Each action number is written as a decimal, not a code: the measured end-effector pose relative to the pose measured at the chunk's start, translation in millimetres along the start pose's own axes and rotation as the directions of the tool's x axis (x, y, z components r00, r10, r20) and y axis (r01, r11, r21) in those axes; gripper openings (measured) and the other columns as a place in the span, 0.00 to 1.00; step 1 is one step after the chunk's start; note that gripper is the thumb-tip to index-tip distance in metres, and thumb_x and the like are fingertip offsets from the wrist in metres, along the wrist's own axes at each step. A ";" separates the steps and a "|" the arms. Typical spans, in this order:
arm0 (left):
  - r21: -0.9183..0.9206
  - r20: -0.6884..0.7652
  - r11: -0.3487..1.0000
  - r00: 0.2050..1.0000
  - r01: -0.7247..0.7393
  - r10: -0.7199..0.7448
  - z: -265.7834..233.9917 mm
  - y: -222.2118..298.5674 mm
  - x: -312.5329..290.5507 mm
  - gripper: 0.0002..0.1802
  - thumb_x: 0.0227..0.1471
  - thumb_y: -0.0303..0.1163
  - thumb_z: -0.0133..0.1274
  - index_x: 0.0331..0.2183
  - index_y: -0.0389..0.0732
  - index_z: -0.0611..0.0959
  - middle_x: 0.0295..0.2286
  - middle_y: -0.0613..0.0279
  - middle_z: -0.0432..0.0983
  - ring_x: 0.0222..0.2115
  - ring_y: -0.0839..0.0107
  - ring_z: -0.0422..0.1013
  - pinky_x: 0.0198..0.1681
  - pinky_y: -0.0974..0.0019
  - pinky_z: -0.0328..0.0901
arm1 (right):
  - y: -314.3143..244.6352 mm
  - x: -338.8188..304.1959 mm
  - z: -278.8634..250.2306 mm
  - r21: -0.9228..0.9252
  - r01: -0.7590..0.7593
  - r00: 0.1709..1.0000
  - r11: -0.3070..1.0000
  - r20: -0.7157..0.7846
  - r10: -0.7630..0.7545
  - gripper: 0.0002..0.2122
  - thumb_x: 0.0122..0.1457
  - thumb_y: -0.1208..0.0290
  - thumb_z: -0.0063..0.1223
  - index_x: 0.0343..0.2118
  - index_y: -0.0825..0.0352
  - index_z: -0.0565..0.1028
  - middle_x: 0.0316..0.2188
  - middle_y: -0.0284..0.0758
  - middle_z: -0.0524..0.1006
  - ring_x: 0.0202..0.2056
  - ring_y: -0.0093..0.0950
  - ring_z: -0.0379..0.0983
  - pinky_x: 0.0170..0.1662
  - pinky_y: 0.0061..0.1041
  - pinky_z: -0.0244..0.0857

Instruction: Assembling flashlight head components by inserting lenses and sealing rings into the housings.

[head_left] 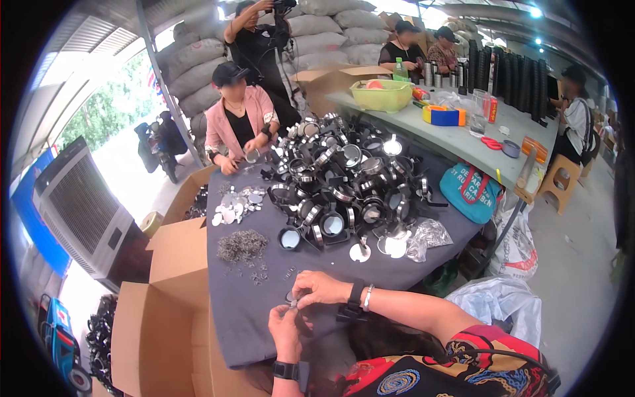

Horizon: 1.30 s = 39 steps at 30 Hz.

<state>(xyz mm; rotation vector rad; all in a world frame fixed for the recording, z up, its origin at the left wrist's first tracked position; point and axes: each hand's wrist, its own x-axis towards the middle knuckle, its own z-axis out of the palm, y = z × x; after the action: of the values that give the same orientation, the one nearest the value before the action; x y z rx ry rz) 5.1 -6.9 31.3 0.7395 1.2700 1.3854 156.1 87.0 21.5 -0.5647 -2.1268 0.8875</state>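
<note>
My left hand and my right hand meet over the near edge of the grey-covered table. The fingertips of both are closed around a small dark part, mostly hidden by the fingers, so its kind is unclear. Just beyond lie a heap of small metal clips and some loose ones. Round shiny discs are scattered behind the clips. A large pile of black plastic pieces with round silver caps covers the table's middle.
A clear bag of small metal pieces lies by the pile. At my left stands an open cardboard box. Across the table, a person in a pink jacket handles a round piece. A teal bag hangs at the right.
</note>
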 end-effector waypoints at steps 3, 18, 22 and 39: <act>-0.008 0.022 0.999 0.999 0.033 -0.032 -3.5 -3.3 0.0 0.04 0.52 0.26 0.49 0.31 0.37 0.71 0.17 0.58 0.72 0.11 0.70 0.69 0.13 0.71 0.65 | -1.3 -1.0 1.1 0.030 -0.013 1.000 0.999 0.003 0.013 0.12 0.45 0.65 0.64 0.30 0.65 0.76 0.27 0.31 0.72 0.35 0.27 0.68 0.37 0.26 0.64; -0.029 0.040 0.999 0.999 0.026 -0.025 -8.1 -2.7 1.9 0.06 0.50 0.25 0.52 0.29 0.35 0.71 0.19 0.58 0.71 0.15 0.70 0.69 0.15 0.67 0.67 | 2.7 3.0 1.3 0.014 -0.032 0.996 0.999 0.081 0.030 0.13 0.45 0.64 0.64 0.30 0.64 0.74 0.27 0.32 0.71 0.35 0.30 0.67 0.39 0.28 0.62; -0.027 0.036 1.000 0.999 -0.009 0.010 -2.8 -4.0 0.3 0.06 0.51 0.24 0.51 0.29 0.35 0.70 0.19 0.58 0.70 0.15 0.71 0.69 0.15 0.67 0.67 | 2.0 -1.9 -1.0 0.015 -0.049 0.996 0.999 0.070 0.048 0.12 0.45 0.63 0.63 0.29 0.63 0.74 0.27 0.32 0.71 0.35 0.30 0.67 0.39 0.28 0.61; -0.014 0.075 0.999 0.997 -0.031 0.032 -9.3 -8.5 11.1 0.05 0.51 0.23 0.49 0.27 0.37 0.69 0.16 0.59 0.68 0.12 0.69 0.67 0.12 0.65 0.67 | 1.0 -1.2 3.9 0.000 -0.017 1.000 1.000 -0.001 0.017 0.11 0.43 0.67 0.63 0.28 0.66 0.75 0.27 0.35 0.72 0.31 0.29 0.71 0.36 0.27 0.65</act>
<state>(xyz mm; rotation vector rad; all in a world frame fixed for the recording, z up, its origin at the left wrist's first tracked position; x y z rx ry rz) -3.8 -0.2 18.7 0.7987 1.1937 1.3774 153.9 85.3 18.3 -0.5843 -2.1241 0.8958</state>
